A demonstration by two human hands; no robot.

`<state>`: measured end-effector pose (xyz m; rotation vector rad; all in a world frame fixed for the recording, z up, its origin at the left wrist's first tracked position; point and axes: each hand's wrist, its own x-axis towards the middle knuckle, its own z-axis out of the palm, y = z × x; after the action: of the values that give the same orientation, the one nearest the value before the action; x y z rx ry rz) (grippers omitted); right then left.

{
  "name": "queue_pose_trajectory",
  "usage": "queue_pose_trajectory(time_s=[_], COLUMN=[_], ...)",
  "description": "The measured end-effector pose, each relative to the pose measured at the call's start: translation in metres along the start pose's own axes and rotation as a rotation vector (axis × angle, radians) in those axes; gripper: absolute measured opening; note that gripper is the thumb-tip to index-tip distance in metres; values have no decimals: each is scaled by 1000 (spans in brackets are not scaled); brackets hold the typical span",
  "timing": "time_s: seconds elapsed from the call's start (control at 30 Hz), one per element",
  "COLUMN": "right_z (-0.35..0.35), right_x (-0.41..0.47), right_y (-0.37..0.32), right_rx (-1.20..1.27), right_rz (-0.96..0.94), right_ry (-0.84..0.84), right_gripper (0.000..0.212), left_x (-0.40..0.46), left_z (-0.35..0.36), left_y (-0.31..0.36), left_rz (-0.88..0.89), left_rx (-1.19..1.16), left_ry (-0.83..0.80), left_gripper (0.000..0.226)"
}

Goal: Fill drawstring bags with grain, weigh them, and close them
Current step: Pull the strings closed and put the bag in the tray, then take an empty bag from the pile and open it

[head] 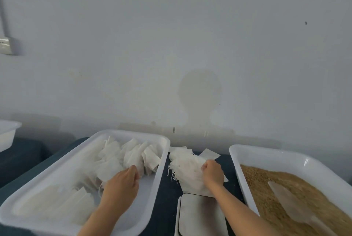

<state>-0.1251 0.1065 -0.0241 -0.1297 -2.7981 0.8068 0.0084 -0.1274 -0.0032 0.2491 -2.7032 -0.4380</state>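
Both hands are busy with white mesh drawstring bags. Fingers of the left hand curl around the near edge of a bag in the heap of empty bags that fills the far part of the left tray, a white plastic one. Flatter bags lie spread over the near left part of that same tray. Between the two trays, the right hand grips a bunch of bags at its right edge; loose white drawstrings dangle from the bunch's left side. That bunch rests on the dark blue table, with a few single bags lying just beyond it toward the wall.

Near the right forearm sits a white scale with a flat grey platform, its far edge touching or just under the bunch of bags. To the right stands a second white tray holding brown grain, and a translucent scoop lies on the grain with its handle pointing toward the near right corner. At the far left edge another white tub is partly visible. On the pale wall behind, a power socket is mounted at the far left.
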Motion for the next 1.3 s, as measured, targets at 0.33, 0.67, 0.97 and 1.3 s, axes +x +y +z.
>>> queue_pose_trajectory(time_s=[0.33,0.67,0.97,1.3], right_z=[-104,-194,-187,-179], right_x=[3,-37,-60,-64], right_y=[-6,71,157,177], right_rx=[406,937,951,1091], right_rz=[-179,225,416,462], right_ry=[170,-99,-102,-111], right_gripper=[34,11,18,25], left_x=[8,-10,-48,-27], left_z=[-16,24,80,95], left_y=[53,238,305,313], left_rz=[63,465,627,41], left_rx=[-364,-795,-676,-1313], left_ry=[184,-150,-242,-599], left_gripper=[15,37,21,6])
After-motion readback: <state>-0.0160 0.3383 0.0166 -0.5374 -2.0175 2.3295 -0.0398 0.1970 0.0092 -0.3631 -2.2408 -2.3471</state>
